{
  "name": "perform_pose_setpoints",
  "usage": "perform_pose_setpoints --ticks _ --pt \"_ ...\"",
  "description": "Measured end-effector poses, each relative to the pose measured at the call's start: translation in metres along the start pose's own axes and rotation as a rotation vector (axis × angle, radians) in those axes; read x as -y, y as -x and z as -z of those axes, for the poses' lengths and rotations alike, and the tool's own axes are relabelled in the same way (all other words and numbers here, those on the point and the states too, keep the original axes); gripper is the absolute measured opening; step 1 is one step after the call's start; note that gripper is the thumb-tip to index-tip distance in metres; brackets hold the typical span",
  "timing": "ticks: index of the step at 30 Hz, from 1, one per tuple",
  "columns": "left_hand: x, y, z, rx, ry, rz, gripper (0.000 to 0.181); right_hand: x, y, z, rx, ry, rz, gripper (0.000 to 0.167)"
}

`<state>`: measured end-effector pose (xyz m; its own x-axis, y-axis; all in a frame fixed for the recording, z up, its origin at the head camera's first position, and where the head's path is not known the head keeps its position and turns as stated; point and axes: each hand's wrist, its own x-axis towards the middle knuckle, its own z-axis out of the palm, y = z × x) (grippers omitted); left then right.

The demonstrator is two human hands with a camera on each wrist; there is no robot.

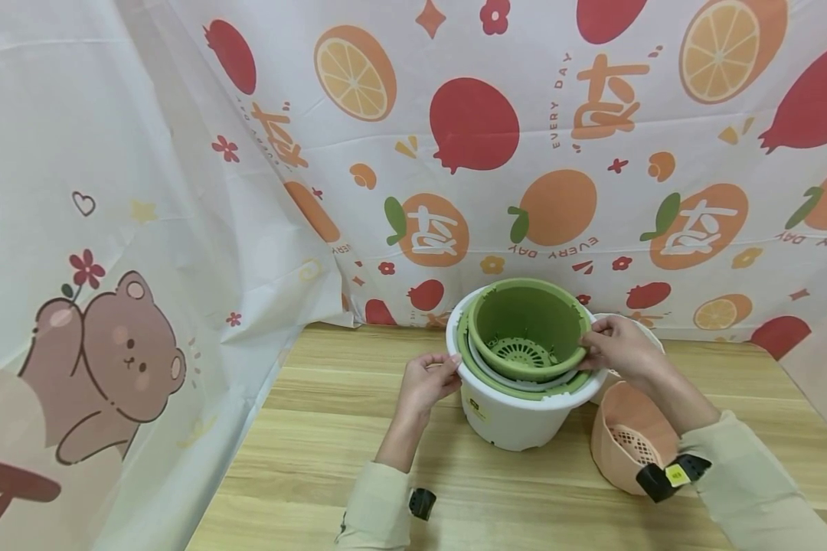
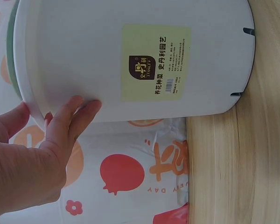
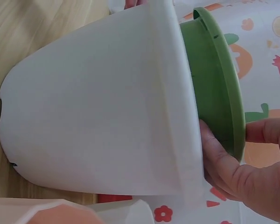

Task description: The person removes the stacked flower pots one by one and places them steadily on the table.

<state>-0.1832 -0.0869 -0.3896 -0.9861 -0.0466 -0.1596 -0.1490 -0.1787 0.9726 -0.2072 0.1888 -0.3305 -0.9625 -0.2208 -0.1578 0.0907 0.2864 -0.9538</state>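
A large white flower pot (image 1: pixel 513 421) with a yellow label (image 2: pixel 156 63) stands on the table, other pots nested inside it. The innermost is a green pot (image 1: pixel 524 317) with a slotted bottom, raised above the rest. Between it and the white rim, a green rim and a pale rim show. My left hand (image 1: pixel 427 386) pinches the white pot's rim at its left side, thumb on top and fingers beneath. My right hand (image 1: pixel 620 348) pinches the innermost green pot's rim at the right; in the right wrist view its fingers (image 3: pixel 219 156) lie along that pot's outer wall.
A peach pot (image 1: pixel 609 451) with a perforated bottom stands to the right, under my right forearm. Behind it a white pot (image 1: pixel 644 329) is partly hidden. A fruit-print cloth (image 1: pixel 482 214) hangs along the table's back edge, and a bear-print cloth (image 1: pixel 131 344) hangs at left.
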Motion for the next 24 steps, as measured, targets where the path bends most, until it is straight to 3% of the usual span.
perform_pose_setpoints --ticks 9,24 --pt "0.001 -0.001 0.0 0.001 0.006 -0.001 0.022 0.015 0.007 0.004 0.008 -0.001 0.018 0.027" --pt "0.002 -0.002 0.001 0.003 -0.001 0.004 0.019 0.024 0.01 0.008 0.019 0.008 0.006 0.016"
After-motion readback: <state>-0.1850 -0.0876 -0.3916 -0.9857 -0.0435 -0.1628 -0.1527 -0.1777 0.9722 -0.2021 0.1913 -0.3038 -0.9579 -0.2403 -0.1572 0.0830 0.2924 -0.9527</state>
